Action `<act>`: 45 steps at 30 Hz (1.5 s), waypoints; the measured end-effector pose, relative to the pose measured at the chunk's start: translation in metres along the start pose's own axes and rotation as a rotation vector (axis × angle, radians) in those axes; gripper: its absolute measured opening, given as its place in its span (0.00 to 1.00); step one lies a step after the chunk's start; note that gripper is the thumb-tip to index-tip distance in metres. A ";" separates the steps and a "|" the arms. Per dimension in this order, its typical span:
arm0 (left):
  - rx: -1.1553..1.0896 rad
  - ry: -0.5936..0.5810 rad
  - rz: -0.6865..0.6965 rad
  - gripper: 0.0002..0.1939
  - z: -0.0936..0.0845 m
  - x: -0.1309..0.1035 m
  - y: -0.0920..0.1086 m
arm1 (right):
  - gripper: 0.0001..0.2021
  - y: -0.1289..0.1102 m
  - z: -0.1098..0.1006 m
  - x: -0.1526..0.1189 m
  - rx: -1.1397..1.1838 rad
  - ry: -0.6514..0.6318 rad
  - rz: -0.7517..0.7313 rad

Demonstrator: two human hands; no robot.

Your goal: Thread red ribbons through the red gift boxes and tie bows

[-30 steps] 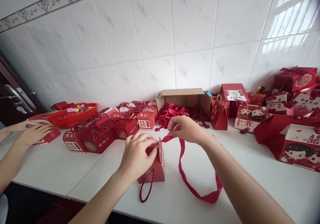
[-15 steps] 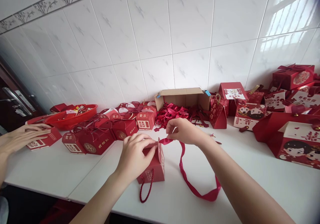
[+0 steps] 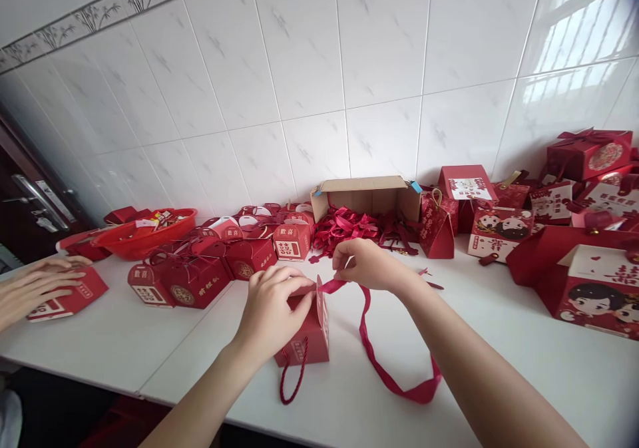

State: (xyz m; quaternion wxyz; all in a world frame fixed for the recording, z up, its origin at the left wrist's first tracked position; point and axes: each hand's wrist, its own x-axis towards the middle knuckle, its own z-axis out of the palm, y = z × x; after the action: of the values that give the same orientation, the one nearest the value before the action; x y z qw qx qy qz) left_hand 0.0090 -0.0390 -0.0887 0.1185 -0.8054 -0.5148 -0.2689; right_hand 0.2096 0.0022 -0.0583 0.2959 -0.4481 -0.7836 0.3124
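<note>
A small red gift box (image 3: 312, 340) stands on the white table, a twisted red cord handle (image 3: 294, 385) hanging from its near side. Over its top lies my left hand (image 3: 273, 308), thumb and fingers closed on the box's upper edge. To the right, my right hand (image 3: 360, 263) pinches a dark red ribbon (image 3: 368, 341) near the end that reaches the box's top flap. The rest of the ribbon loops down onto the table under my right forearm. Where the ribbon meets the box is partly hidden by my left fingers.
Behind are an open cardboard box (image 3: 369, 188) and a pile of red ribbons (image 3: 344, 229). Finished-looking red boxes (image 3: 200, 278) line the left, with a red basin (image 3: 144, 235). Another person's hands (image 3: 42, 288) touch a box at far left. Larger boxes (image 3: 599, 295) stand right.
The other person's hands and their red box have shifted left and toward the table's near edge. My own hands, the box and the ribbon have hardly moved.
</note>
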 end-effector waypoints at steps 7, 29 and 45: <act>-0.001 0.016 0.027 0.08 -0.001 0.000 0.003 | 0.08 0.001 0.004 0.002 0.098 0.035 0.003; -0.187 0.433 -0.149 0.14 -0.049 -0.009 -0.015 | 0.17 -0.028 0.030 0.005 0.474 -0.009 -0.415; -0.669 0.065 -0.682 0.21 0.026 -0.033 -0.022 | 0.04 -0.037 -0.041 -0.065 0.724 0.263 -0.768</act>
State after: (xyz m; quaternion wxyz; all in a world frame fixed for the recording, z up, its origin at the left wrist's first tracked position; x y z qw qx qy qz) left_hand -0.0133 -0.0423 -0.1308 -0.2261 -0.5757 -0.6308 -0.4685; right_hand 0.2487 -0.0606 -0.0164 0.6198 -0.0344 -0.6895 0.3731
